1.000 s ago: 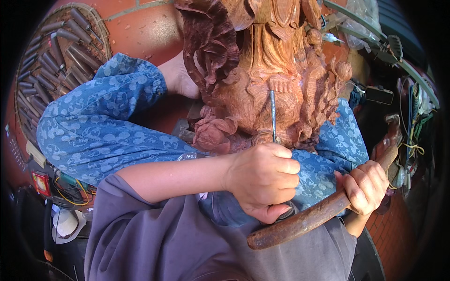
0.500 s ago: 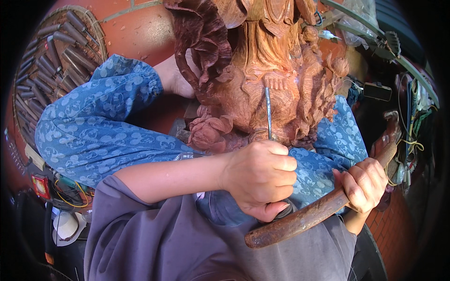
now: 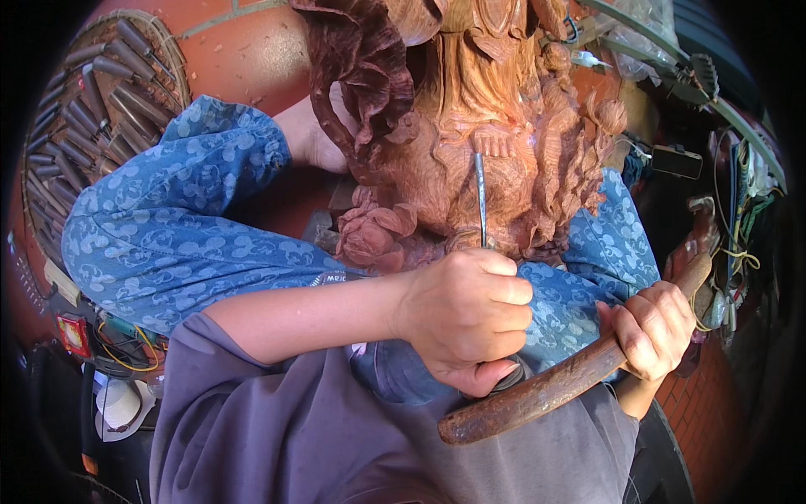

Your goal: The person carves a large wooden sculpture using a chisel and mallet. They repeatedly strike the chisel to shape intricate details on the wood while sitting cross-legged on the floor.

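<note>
My left hand (image 3: 470,323) is wrapped round the handle of a carving chisel (image 3: 481,202). Its thin metal blade points away from me, and its tip meets the reddish-brown wood carving (image 3: 504,197) just below a row of carved toes. Most of the handle is hidden in my fist; a dark end shows below the thumb. My right hand (image 3: 651,332) grips a curved, worn wooden club (image 3: 529,395) used like a mallet. Its blunt end lies close to the chisel's butt; whether they touch I cannot tell. The carving stands between my legs, with flower and leaf shapes round it.
A round basket (image 3: 180,63) of many wood-handled carving tools (image 3: 126,101) lies at the far left. A phone (image 3: 677,162) and tangled cords (image 3: 739,260) are on the right. A white hat (image 3: 119,405) sits at the lower left. Wood chips dot the red tiles (image 3: 252,55).
</note>
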The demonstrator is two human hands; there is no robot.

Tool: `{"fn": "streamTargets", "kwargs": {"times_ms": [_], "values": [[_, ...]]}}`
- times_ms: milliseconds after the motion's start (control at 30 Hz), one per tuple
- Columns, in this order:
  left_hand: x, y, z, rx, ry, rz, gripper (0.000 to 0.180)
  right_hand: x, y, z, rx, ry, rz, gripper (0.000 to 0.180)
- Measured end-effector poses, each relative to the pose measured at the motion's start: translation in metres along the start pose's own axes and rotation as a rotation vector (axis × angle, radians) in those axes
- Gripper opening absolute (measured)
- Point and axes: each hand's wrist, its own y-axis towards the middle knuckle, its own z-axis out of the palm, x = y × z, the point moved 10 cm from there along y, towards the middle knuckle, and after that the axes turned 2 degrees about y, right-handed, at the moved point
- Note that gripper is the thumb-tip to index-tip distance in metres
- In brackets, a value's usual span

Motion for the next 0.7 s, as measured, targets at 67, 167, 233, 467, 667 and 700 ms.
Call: {"fn": "streamTargets", "kwargs": {"times_ms": [67, 167, 233, 467, 667, 700], "values": [[0.000, -0.001, 0.000, -0.002, 0.001, -0.008, 0.033, 0.000, 0.000, 0.001, 0.001, 0.003, 0.002, 0.034], [0.001, -0.002, -0.002, -0.043, 0.007, -0.009, 0.031, 0.002, -0.002, -0.001, -0.021, 0.006, -0.024, 0.035], [0.001, 0.000, -0.001, -0.023, -0.002, -0.015, 0.029, 0.005, -0.005, -0.006, -0.042, -0.002, -0.066, 0.034], [0.004, 0.006, -0.006, -0.003, -0.010, -0.080, 0.026, 0.003, -0.016, -0.023, -0.105, -0.062, -0.141, 0.030], [0.006, 0.013, -0.020, -0.076, -0.067, -0.106, 0.027, -0.003, -0.024, -0.024, -0.100, -0.150, -0.059, 0.029], [0.006, 0.013, -0.021, -0.087, -0.076, -0.106, 0.027, -0.004, -0.031, -0.027, -0.134, -0.056, -0.090, 0.027]]}}
